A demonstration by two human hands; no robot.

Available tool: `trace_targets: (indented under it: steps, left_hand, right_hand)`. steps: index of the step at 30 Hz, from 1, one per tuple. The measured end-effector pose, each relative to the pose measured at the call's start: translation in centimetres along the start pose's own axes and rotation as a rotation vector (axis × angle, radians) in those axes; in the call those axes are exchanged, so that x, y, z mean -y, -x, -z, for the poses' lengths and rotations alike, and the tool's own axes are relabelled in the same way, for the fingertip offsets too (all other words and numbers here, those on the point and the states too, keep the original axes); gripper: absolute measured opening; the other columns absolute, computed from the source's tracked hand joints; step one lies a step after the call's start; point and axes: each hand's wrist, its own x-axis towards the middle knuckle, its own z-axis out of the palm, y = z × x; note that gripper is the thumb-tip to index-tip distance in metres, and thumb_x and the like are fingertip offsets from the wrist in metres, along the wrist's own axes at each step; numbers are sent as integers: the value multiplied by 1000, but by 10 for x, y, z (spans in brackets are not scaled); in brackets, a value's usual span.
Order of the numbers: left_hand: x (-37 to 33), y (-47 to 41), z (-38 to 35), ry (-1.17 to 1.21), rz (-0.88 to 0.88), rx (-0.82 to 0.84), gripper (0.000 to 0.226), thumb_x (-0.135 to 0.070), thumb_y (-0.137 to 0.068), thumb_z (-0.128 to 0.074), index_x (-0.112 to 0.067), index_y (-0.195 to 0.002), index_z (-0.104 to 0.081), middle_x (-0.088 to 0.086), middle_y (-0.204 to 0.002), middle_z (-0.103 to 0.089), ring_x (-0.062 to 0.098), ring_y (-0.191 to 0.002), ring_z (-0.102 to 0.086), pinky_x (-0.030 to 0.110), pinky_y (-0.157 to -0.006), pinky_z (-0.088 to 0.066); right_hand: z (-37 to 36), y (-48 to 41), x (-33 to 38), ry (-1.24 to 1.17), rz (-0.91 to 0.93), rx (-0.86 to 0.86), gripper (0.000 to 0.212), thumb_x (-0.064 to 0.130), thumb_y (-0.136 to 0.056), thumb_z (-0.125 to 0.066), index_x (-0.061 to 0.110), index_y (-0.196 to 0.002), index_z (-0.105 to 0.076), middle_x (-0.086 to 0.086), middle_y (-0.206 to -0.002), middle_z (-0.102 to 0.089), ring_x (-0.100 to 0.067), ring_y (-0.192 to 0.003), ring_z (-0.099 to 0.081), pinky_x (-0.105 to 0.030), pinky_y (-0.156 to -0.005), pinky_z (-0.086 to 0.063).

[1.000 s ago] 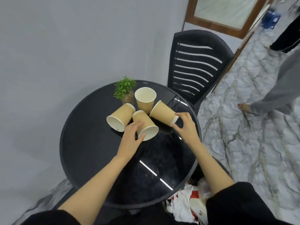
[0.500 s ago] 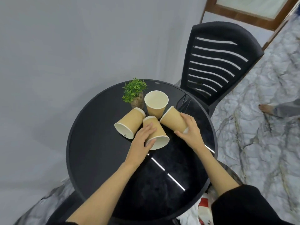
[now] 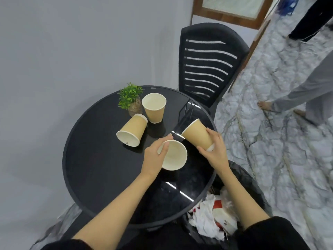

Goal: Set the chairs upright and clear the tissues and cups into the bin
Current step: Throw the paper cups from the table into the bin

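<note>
**A:** where are the cups vs the bin right now?

**B:** from my feed: left hand point(image 3: 156, 156) grips one cup point(image 3: 173, 155), mouth facing the camera; right hand point(image 3: 214, 150) holds a tilted cup point(image 3: 197, 135) by its base, long axis pointing up-left; bin point(image 3: 252, 179) sits low on the right, just past the table point(image 3: 100, 159) edge, so the right hand's nearer I'd say.

**A:** what's in the bin?

**B:** crumpled tissues point(image 3: 207, 219); two cups remain on the table, one lying point(image 3: 131, 129), one upright point(image 3: 154, 107).

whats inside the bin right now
The bin holds crumpled white tissues and a red and white carton. No cups show; anything deeper is covered.
</note>
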Motion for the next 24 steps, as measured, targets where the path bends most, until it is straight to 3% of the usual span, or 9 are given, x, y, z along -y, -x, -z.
trace_targets:
  steps: [5, 9, 13, 15, 17, 19, 21, 24]
  left_hand:
    - [-18, 18, -43, 1, -61, 172, 27, -21, -94, -51, -21, -119, -63, -20, -116, -62, -21, -104, -52, -2, -91, -36]
    - [-37, 35, -83, 21, -128, 314, 26, -21, -95, -51, -21, -118, -64, -22, -115, -60, -24, -103, -51, -1, -92, -37]
    - [-47, 53, -115, 9, -176, 462, 26, -20, -95, -50, -20, -117, -64, -17, -119, -59, -10, -110, -52, 0, -94, -36]
    - [-46, 62, -126, -8, -173, 540, 27, -15, -94, -51, -20, -117, -64, -17, -120, -58, -5, -116, -51, 9, -101, -38]
    - [-41, 71, -129, -38, -170, 584, 30, -10, -92, -52, -20, -118, -62, -16, -122, -57, -2, -119, -50, 19, -106, -40]
    - [-37, 76, -127, -62, -159, 597, 32, -9, -92, -52, -20, -121, -61, -15, -124, -57, -2, -119, -50, 21, -108, -38]
    - [-35, 79, -119, -81, -143, 591, 32, -10, -93, -52, -19, -123, -59, -11, -125, -60, -2, -114, -51, 17, -106, -37]
    - [-30, 76, -103, -115, -138, 527, 33, -12, -93, -52, -19, -125, -59, -6, -128, -61, -1, -115, -51, -4, -95, -31]
  right_hand:
    - [54, 67, -18, 27, -81, -132, 68, 30, -69, -67, 29, -131, -40, 4, -126, -41, -14, -115, -41, -29, -95, -32]
    - [92, 120, -34, 107, -142, -232, 71, 38, -67, -64, 21, -132, -42, -6, -135, -44, -19, -121, -41, -33, -100, -32]
    - [115, 167, -46, 162, -228, -326, 70, 34, -69, -64, 16, -132, -43, -9, -137, -44, -20, -125, -40, -30, -103, -29]
    - [119, 184, -51, 188, -272, -317, 71, 39, -69, -62, 13, -132, -42, -12, -141, -39, -20, -128, -36, -30, -104, -26]
    - [117, 196, -57, 226, -286, -278, 70, 31, -72, -66, 11, -134, -40, -14, -147, -30, -20, -133, -28, -35, -108, -25]
    - [115, 203, -59, 224, -304, -252, 70, 20, -77, -70, 11, -137, -36, -12, -151, -23, -17, -137, -21, -39, -111, -23]
    - [112, 203, -57, 231, -301, -245, 68, 16, -81, -68, 13, -139, -34, -10, -151, -23, -16, -138, -20, -36, -111, -22]
    - [105, 191, -46, 234, -268, -208, 66, 19, -83, -66, 14, -139, -33, -10, -149, -28, -22, -139, -25, -39, -113, -24]
